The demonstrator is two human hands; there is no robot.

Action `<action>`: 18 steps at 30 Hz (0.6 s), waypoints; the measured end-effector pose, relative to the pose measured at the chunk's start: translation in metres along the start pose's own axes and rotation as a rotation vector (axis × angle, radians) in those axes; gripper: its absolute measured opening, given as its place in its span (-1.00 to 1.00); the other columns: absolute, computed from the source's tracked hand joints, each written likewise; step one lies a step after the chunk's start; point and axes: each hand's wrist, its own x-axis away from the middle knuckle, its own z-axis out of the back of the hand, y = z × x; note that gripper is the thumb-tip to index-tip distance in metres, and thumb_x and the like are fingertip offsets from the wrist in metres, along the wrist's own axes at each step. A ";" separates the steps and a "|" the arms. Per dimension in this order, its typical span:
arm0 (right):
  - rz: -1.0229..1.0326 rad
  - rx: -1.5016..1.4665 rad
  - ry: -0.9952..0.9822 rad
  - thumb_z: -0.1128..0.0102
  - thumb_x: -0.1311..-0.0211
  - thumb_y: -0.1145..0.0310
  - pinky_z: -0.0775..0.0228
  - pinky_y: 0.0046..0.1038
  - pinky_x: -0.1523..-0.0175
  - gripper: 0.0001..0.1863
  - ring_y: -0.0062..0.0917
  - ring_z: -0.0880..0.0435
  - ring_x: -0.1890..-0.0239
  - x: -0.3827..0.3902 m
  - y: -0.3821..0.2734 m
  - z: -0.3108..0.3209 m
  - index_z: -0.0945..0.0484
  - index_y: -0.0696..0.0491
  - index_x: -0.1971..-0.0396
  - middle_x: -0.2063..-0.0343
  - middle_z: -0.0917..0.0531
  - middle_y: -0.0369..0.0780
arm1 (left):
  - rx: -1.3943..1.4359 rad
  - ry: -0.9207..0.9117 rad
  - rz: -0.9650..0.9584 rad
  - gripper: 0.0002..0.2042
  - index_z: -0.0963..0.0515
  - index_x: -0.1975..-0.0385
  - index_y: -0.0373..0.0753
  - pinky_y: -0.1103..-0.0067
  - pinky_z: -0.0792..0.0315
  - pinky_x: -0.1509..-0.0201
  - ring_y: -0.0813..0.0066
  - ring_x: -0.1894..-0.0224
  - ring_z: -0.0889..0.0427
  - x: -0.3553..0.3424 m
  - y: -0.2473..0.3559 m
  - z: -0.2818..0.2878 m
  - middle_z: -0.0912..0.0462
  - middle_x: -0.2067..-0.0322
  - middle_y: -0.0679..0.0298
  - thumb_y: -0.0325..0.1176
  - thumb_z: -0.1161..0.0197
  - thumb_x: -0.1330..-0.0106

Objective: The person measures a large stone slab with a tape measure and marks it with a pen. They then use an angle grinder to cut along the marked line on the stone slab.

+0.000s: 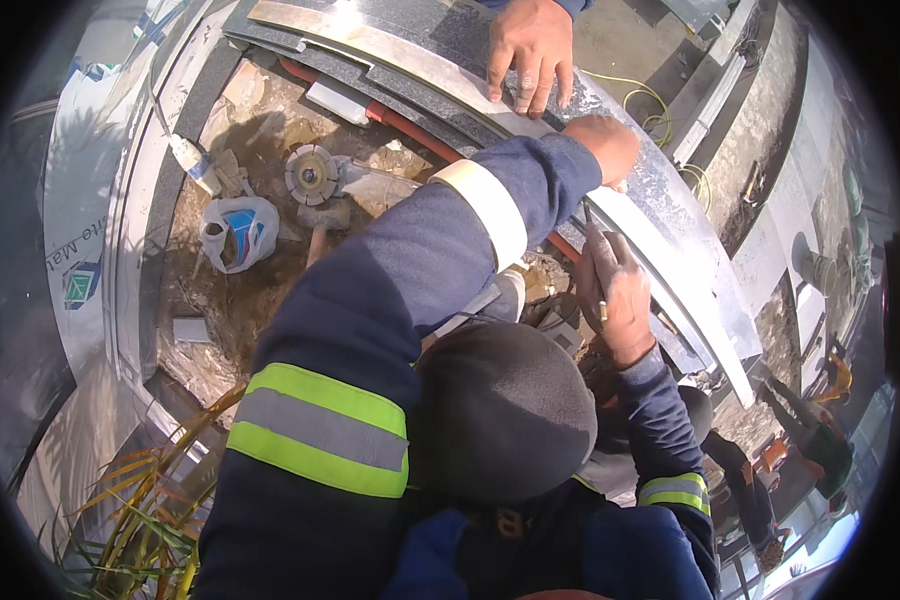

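My left hand (607, 150) is closed at the long pale strip (675, 270) that runs along a speckled grey stone slab (660, 180); its fingertips are partly hidden. Just below it, my right hand (615, 295) pinches a thin dark pencil-like tool (588, 213), its tip up near the strip's edge. Another person's hand (532, 55) lies with fingers spread on the slab's far side. Under the slab's near edge shows a red pipe (410, 130). My dark-clothed knee (505, 410) is in front of me.
On the dirt to the left lie a segmented cutting disc (312, 175), a hammer (325, 215), a white plastic bag (240, 235) with something blue inside, and a white bottle (192, 163). A yellow cable (650, 95) loops beyond the slab. Leaves (150, 510) stand lower left; people (825, 440) are at right.
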 end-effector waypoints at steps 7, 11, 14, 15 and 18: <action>-0.409 -0.101 0.267 -0.11 -0.45 0.55 -0.45 -0.37 0.21 -0.73 -0.42 -0.62 0.39 0.118 0.045 0.117 -0.64 0.29 -0.04 0.38 -0.64 -0.08 | -0.181 0.178 -0.099 -0.46 -0.68 0.07 -0.36 0.14 -0.59 0.01 -0.12 0.04 -0.75 0.010 -0.009 -0.001 -0.77 0.18 -0.11 0.06 -0.48 -0.24; -0.393 -0.087 0.431 -0.12 -0.45 0.56 -0.50 -0.36 0.14 -0.73 -0.34 -0.65 0.32 0.157 0.060 0.111 -0.63 0.29 -0.06 0.31 -0.65 -0.06 | -0.293 0.515 -0.385 -0.47 -0.62 -0.09 -0.15 0.20 -0.52 0.11 0.05 0.20 -0.68 0.041 -0.025 -0.048 -0.56 0.13 0.11 0.09 -0.43 -0.27; -0.309 -0.202 0.388 -0.21 -0.36 0.62 -0.51 -0.28 0.25 -0.69 -0.18 -0.68 0.35 0.178 0.048 0.109 -0.62 0.26 -0.09 0.29 -0.65 0.00 | -0.458 0.501 -0.437 -0.45 -0.57 -0.18 -0.12 0.26 -0.50 0.02 0.13 0.05 -0.65 0.057 -0.025 -0.046 -0.50 0.01 0.16 -0.03 -0.48 -0.22; -0.268 -0.220 0.394 -0.22 -0.36 0.61 -0.51 -0.28 0.25 -0.68 -0.17 -0.67 0.35 0.182 0.044 0.111 -0.62 0.26 -0.09 0.29 -0.65 0.00 | -0.439 0.481 -0.390 -0.46 -0.56 -0.16 -0.15 0.24 -0.49 -0.03 0.14 -0.01 -0.63 0.057 -0.026 -0.043 -0.54 0.01 0.18 -0.10 -0.49 -0.21; -0.211 -0.236 0.399 -0.25 -0.35 0.58 -0.50 -0.28 0.25 -0.68 -0.15 -0.66 0.36 0.197 0.046 0.118 -0.61 0.27 -0.09 0.30 -0.64 0.00 | -0.652 0.372 -0.424 -0.50 -0.57 -0.08 -0.20 0.22 -0.48 -0.04 0.13 -0.05 -0.63 0.053 -0.018 -0.036 -0.59 0.02 0.18 -0.10 -0.47 -0.21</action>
